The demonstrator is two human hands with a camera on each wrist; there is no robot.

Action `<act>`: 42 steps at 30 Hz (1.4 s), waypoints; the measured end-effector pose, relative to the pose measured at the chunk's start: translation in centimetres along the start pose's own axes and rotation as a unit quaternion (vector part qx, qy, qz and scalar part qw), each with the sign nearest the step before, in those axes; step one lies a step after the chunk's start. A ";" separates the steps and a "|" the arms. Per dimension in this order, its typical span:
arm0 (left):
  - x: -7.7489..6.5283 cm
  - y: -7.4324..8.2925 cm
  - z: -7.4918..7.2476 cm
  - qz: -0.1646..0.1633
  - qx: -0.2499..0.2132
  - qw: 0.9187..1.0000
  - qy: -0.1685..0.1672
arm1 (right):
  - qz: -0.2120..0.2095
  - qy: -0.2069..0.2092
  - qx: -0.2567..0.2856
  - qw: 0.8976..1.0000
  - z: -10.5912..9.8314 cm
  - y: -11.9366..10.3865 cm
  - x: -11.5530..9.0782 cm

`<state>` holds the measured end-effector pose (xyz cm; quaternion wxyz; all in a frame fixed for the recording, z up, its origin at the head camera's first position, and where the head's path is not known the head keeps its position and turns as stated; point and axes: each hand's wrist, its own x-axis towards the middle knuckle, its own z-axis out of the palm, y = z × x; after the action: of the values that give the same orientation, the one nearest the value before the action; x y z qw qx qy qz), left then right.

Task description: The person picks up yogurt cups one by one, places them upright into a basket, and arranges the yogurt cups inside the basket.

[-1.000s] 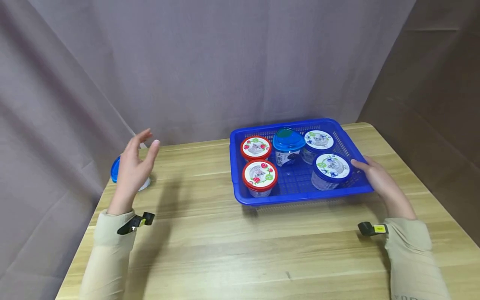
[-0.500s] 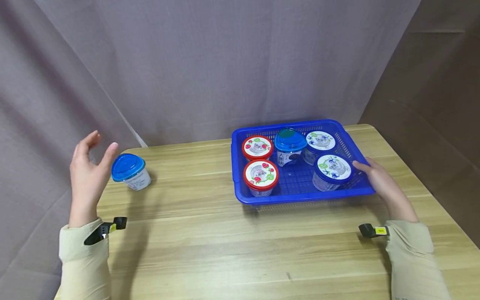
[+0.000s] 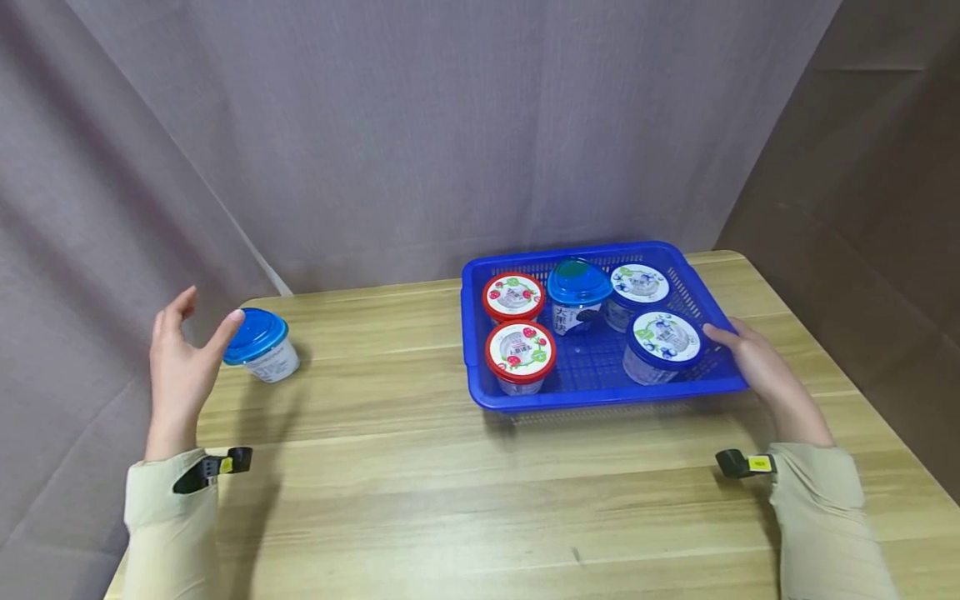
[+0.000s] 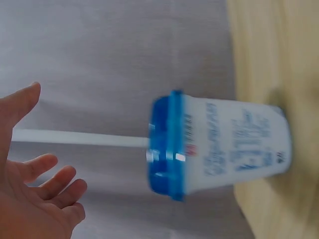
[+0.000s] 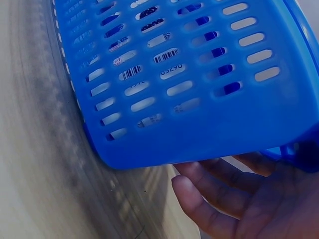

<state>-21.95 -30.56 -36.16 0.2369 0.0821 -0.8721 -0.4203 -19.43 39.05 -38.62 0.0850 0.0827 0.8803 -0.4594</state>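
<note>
A white cup with a blue lid [image 3: 272, 362] stands upright at the table's left end. My left hand [image 3: 180, 375] is raised beside it, thumb and fingers spread apart around nothing. In the left wrist view a gap shows between the fingers [image 4: 50, 184] and the lid. On the right, my right hand [image 3: 772, 383] grips the side of a blue plastic basket [image 3: 585, 400], thumb over the rim and fingers [image 5: 214, 191] underneath. Inside the basket stand two red-lidded cups [image 3: 521, 353], a blue-lidded cup [image 3: 577, 285] and two cups with blue-rimmed white lids [image 3: 666, 337].
The wooden table [image 3: 390, 467] carries everything. A grey curtain [image 3: 390, 142] hangs along the back edge and the left side. A brown panel [image 3: 885, 217] stands at the right.
My left hand has moved left from in front of the blue-lidded cup, then slightly lower, so the cup shows. My right hand keeps its grip on the basket, which stays nearly in place.
</note>
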 end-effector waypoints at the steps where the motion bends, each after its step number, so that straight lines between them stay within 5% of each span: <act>1: 0.1 -0.4 0.2 -0.003 0.001 1.000 -0.003 | 0.000 0.000 0.002 1.000 0.0 0.1 0.0; 21: 1.9 -6.7 3.3 -0.081 -0.021 0.992 -0.092 | 0.005 -0.005 0.003 1.000 -0.3 0.3 -0.1; 42: 1.4 -7.6 4.7 -0.117 -0.100 0.985 -0.073 | 0.011 0.001 0.012 1.000 0.2 0.3 0.0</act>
<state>-25.82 -32.58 -44.04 0.1293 0.1283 -0.8249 -0.5351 -19.32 39.05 -38.96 0.0886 0.0938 0.8738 -0.4689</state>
